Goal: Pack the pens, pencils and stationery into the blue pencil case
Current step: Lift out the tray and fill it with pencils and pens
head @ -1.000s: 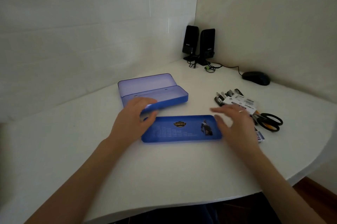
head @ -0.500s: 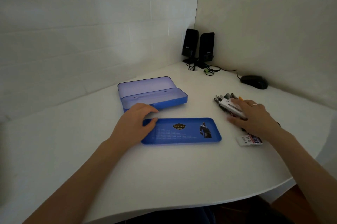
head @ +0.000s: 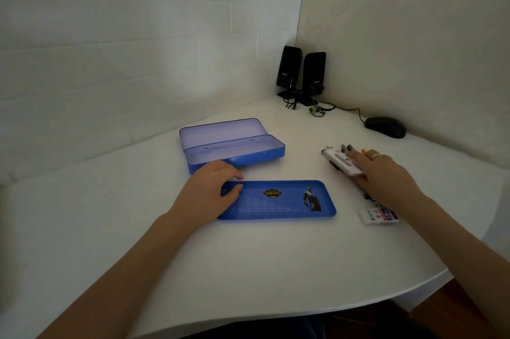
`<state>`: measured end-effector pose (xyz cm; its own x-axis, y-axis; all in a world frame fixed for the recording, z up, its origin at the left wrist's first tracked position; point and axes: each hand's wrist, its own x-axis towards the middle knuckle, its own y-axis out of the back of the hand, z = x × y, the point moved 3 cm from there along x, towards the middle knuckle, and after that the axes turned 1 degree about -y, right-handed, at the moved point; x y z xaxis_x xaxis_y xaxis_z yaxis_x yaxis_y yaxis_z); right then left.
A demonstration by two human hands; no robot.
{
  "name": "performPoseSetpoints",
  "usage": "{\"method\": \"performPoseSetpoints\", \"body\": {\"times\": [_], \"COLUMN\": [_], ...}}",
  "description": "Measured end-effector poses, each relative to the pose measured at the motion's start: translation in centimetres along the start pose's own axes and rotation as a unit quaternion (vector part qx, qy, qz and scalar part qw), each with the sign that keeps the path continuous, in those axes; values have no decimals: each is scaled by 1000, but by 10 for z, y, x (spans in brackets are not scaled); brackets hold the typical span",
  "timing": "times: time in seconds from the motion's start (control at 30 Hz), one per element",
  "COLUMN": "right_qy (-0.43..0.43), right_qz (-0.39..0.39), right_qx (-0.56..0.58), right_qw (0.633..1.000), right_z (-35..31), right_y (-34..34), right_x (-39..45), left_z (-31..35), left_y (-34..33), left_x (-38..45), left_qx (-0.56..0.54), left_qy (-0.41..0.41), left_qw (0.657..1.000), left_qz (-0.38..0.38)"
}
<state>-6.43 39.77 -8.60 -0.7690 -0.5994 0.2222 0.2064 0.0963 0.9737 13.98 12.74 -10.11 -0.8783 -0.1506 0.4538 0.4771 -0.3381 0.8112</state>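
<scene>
Right hand point(head: 386, 177) lies with loosely curled fingers on the bundle of pens and pencils point(head: 342, 162) (grip unclear), right of the open blue metal pencil case point(head: 234, 145), while left hand point(head: 212, 189) rests flat on the blue printed tray point(head: 278, 200).

Plenty of open surface point(head: 248, 269) along the near edge and the whole left side. The open pencil case point(head: 234, 147) and the flat blue tray point(head: 278, 200) sit mid-surface with a narrow lane between them, where the left hand point(head: 209, 195) lies. Speakers point(head: 300, 74) and mouse point(head: 385, 126) crowd the far corner.
</scene>
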Motion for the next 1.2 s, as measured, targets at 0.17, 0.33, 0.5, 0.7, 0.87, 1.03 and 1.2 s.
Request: {"method": "performPoseSetpoints", "body": {"times": [0.17,0.33,0.5,0.7,0.87,1.03,1.2], "right_qy": [-2,-6,-9,-70,-150,-180,-185], "right_qz": [-27,-5,9,123,101,67,95], "right_qx": [-22,-28,-35,216,439,444,450], "right_qw": [999,1000,999,966,880,875,868], "right_z": [-7,-5,-6,-18,-56,-87,-92], "right_y": [-4,3,3,23,10,-17,-15], "right_x": [3,4,9,29,62,73,78], "left_z": [1,4,3,3,3,1,4], "left_y": [0,1,-1,-2,-1,-1,-3], "left_x": [0,1,0,0,1,1,3], "left_qx": [-4,-6,-10,-6,-3,-1,-9], "left_qy": [1,-6,-5,-6,2,-2,-19], "left_qw": [1000,1000,1000,1000,999,999,999], "left_qz": [-7,-19,-22,-26,-33,-33,-34]}}
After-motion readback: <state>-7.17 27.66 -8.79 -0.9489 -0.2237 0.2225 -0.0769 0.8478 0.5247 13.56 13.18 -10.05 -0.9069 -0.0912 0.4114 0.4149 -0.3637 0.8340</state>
